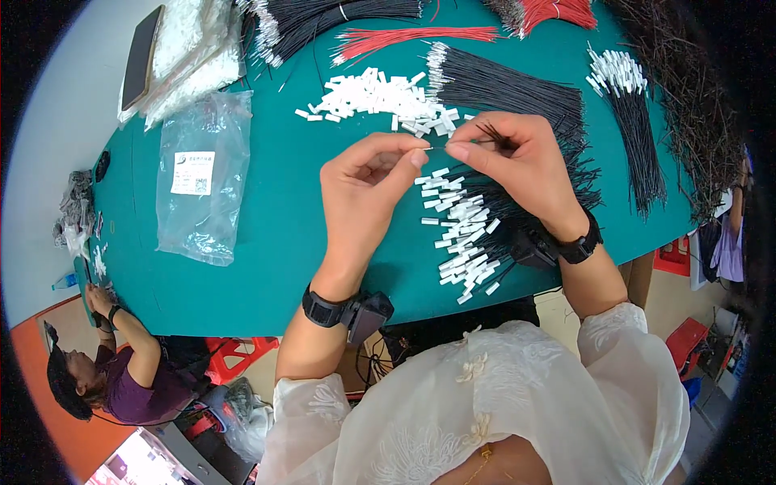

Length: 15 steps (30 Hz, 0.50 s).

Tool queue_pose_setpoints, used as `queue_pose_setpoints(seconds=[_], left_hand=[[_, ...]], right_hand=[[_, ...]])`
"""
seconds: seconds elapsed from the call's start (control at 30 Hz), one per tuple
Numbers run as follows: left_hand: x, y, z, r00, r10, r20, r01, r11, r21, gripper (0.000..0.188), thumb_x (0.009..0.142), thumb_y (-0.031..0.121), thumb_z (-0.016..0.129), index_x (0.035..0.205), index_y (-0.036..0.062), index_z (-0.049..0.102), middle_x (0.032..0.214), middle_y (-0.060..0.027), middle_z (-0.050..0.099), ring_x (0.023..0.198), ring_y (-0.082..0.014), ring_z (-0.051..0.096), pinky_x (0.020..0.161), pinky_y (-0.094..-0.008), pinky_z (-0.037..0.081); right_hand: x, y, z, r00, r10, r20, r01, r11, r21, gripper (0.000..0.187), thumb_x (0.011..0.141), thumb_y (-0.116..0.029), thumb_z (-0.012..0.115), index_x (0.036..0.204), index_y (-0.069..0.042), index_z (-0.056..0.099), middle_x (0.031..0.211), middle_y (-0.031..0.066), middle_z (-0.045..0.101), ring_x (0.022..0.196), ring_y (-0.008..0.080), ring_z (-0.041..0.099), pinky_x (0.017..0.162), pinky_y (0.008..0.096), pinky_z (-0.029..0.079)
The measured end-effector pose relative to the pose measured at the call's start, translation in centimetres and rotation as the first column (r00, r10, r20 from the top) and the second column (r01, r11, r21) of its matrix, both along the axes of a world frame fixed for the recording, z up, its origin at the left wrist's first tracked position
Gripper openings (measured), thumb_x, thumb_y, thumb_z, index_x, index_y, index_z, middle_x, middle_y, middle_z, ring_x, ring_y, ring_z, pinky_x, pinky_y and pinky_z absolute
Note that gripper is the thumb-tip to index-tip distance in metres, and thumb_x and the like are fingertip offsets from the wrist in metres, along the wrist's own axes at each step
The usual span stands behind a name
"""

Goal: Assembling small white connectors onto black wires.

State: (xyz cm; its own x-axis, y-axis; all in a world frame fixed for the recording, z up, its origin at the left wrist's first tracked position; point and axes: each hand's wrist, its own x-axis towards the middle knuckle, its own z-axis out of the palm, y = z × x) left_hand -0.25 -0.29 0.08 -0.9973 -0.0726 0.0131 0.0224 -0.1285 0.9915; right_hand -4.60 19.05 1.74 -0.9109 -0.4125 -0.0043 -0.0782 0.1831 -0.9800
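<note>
My left hand [365, 182] is closed in a pinch, thumb against forefinger. Whatever is between those fingertips is too small to make out. Close beside it, my right hand [525, 162] is closed on several thin black wires [495, 136], whose ends point toward the left fingertips. Below the hands lies a row of black wires tipped with white plastic sleeves [462, 234]. A heap of loose white sleeves [376, 95] sits just beyond my fingers. Behind the right hand, a spread of black wires with bare pale ends [509, 81] reaches to the right.
A clear plastic bag [206, 218] with a label lies left on the green table [283, 202]. Farther back are bags of white pieces [194, 48], a phone [143, 56] and red wires [420, 34]. A tied black bundle [634, 137] lies right. Another person [129, 372] works at left.
</note>
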Motion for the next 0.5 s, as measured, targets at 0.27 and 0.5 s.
queue_pose_setpoints(seconds=[0.27, 0.5], left_hand=[[-0.04, 0.23, -0.23, 0.999, -0.032, -0.043, 0.031, 0.999, -0.020, 0.011, 0.084, -0.001, 0.070, 0.095, 0.0005, 0.070, 0.088, -0.0020, 0.068, 0.075, -0.0055, 0.062, 0.067, -0.0185, 0.048], [0.06, 0.19, 0.05, 0.998, -0.067, 0.019, 0.068, 0.997, -0.032, 0.011, 0.085, 0.000, 0.069, 0.096, -0.0010, 0.070, 0.092, -0.0055, 0.068, 0.079, -0.0096, 0.063, 0.071, -0.0207, 0.050]], right_hand=[[0.03, 0.05, 0.29, 1.000, 0.016, 0.009, -0.016, 1.000, 0.000, 0.013, 0.083, -0.006, 0.073, 0.091, 0.003, 0.070, 0.073, -0.0030, 0.062, 0.064, 0.0007, 0.046, 0.056, 0.0175, 0.037], [0.19, 0.16, 0.01, 1.000, -0.019, 0.014, 0.019, 1.000, -0.011, 0.010, 0.082, -0.003, 0.073, 0.089, 0.003, 0.070, 0.073, -0.0033, 0.061, 0.062, -0.0002, 0.044, 0.054, 0.0168, 0.034]])
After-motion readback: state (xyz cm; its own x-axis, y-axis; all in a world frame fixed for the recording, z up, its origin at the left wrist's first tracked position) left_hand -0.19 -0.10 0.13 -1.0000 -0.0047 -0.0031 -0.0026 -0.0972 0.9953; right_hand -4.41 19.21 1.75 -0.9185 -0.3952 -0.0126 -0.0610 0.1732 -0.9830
